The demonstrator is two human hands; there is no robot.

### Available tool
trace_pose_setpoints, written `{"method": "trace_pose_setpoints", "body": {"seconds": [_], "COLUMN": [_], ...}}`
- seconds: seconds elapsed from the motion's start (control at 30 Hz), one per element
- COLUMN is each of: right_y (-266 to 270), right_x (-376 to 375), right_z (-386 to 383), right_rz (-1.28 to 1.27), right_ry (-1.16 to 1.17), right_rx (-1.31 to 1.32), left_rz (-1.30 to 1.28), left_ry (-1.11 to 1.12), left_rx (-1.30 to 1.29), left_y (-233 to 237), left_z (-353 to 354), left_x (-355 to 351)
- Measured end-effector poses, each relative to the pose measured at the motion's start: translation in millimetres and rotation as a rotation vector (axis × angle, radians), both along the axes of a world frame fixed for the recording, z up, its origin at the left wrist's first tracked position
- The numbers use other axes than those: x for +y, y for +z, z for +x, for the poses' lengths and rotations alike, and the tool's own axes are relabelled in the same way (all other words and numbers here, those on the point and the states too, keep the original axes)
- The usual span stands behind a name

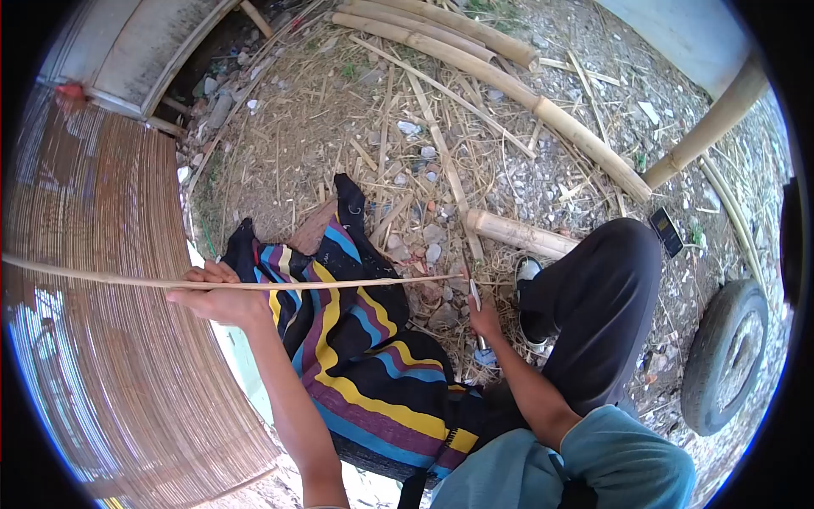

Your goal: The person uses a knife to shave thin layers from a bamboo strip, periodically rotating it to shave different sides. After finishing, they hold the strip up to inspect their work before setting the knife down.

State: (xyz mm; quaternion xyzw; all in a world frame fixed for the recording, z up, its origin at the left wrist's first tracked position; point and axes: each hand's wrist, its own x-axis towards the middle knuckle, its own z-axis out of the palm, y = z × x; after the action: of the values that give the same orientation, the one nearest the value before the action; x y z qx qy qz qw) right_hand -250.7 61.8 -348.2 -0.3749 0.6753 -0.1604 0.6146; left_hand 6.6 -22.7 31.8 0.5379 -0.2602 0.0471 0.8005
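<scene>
A long, thin bamboo strip [365,283] runs from the left edge of the view to the middle, slightly bowed. My left hand [219,294] is closed around it, thumb along its lower side. In my right hand [484,319], fingers wrap the handle of a knife [474,293]. Its blade points up, right at the strip's right end. A striped cloth [373,356] in black, yellow, blue and purple lies over my lap and leg beneath the strip. My other leg, in dark trousers [606,297], is bent beside the knife.
A screen of thin slats [110,280] stands at the left. Thick bamboo poles [509,81] lie at the top, with a shorter bamboo piece [521,233] nearer me. A tire [725,356] and a phone-like device [666,232] are at right. Stones and bamboo scraps cover the ground.
</scene>
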Motion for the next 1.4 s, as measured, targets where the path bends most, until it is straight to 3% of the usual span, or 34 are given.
{"method": "trace_pose_setpoints", "body": {"seconds": [0.1, 0.17, 0.27, 0.3, 0.53, 0.67, 0.8, 1.0, 1.03, 1.1, 1.23, 1.33, 1.4], "right_y": [63, 80, 156, 156, 139, 116, 145, 183, 175, 134, 1, 22, 97], "right_x": [-5, -2, 0, 6, 40, 39, 34, 20, 23, 26, 29, 35, 22], "right_z": [15, 29, 41, 52, 44, 43, 49, 59, 59, 59, 9, 25, 40], "right_rz": [0.004, -0.128, -0.112, -0.300, -0.336, -0.408, -0.375, -0.442, -0.436, -0.417, -0.098, -0.157, 0.089], "right_ry": [-0.053, 0.045, 0.180, 0.208, 0.228, 0.311, 0.333, 0.419, 0.421, 0.192, 0.217, 0.097, -0.008], "right_rx": [-0.014, -0.081, -0.199, -0.176, -0.189, -0.052, -0.055, -0.135, -0.134, -0.084, 0.200, 0.115, -0.150], "left_rz": [-0.128, -0.072, -0.104, -0.101, -0.138, -0.047, 0.030, 0.017, 0.008, 0.006, 0.028, 0.019, 0.011], "left_ry": [-0.100, -0.088, -0.166, -0.169, -0.237, -0.110, 0.071, 0.020, 0.015, 0.012, 0.085, 0.043, 0.056], "left_rx": [0.061, -0.012, -0.019, -0.025, -0.024, 0.031, 0.018, -0.035, -0.047, -0.035, 0.012, -0.013, -0.007], "left_y": [1, 0, 2, 2, 4, 0, -5, -1, -1, -1, -1, 3, 3], "left_z": [2, 1, -5, -5, -18, 2, 13, -4, -6, -7, -4, -12, -14], "left_x": [0, 4, 10, 13, 23, 26, 28, 34, 34, 34, 30, 23, 18]}}
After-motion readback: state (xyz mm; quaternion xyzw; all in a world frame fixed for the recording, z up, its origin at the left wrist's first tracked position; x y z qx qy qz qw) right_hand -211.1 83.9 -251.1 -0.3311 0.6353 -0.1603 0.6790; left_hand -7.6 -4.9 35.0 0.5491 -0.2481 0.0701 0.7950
